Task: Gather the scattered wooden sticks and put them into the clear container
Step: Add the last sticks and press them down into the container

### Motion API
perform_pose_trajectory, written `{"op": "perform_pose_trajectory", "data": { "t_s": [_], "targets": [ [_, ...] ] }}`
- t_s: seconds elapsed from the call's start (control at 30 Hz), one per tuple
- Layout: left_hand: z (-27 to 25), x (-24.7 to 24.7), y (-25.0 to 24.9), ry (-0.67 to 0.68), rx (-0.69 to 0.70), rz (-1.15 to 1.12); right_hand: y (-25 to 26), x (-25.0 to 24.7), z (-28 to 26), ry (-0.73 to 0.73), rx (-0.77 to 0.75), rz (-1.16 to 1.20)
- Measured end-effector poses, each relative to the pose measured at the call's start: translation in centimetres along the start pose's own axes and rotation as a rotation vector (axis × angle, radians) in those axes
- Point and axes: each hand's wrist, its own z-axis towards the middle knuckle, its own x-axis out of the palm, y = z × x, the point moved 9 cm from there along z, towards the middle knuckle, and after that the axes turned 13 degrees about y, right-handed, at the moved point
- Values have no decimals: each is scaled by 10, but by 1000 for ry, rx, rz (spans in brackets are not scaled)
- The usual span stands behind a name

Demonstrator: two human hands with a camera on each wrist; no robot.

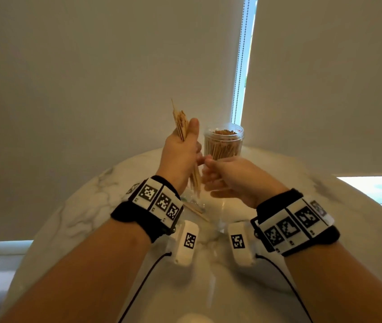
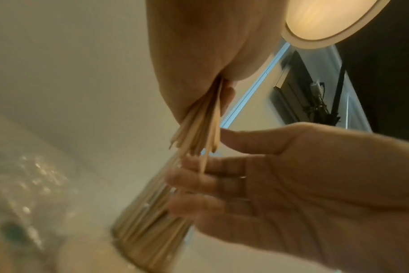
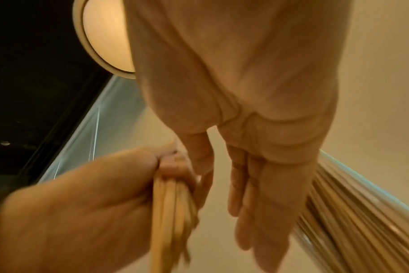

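My left hand [image 1: 180,150] grips a bundle of wooden sticks [image 1: 181,125] upright above the table; stick ends poke out above and below the fist. In the left wrist view the lower ends of the bundle [image 2: 199,134] fan out under my left hand [image 2: 199,64]. My right hand [image 1: 232,176] is beside it with straight fingers [image 2: 199,177] touching those lower ends. The clear container [image 1: 223,145], packed with sticks, stands just behind both hands. A few loose sticks [image 1: 195,210] lie on the table below my hands.
The round white marble table [image 1: 92,206] carries everything. Crumpled clear plastic [image 2: 23,184] lies to the left of the container. Roller blinds with a bead chain [image 1: 240,54] hang close behind the table's far edge.
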Motion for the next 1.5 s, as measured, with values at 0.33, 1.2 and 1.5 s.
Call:
{"op": "perform_pose_trajectory", "data": {
  "t_s": [0.33,1.2,1.5],
  "targets": [
    [-28,43,6,409,-215,736,69,-3,-39,-126,-393,-507],
    [-36,-72,76,13,-689,458,-21,59,45,219,288,-1494],
    [-43,-77,76,5,-727,450,-31,19,6,274,386,-1461]
  ]
}}
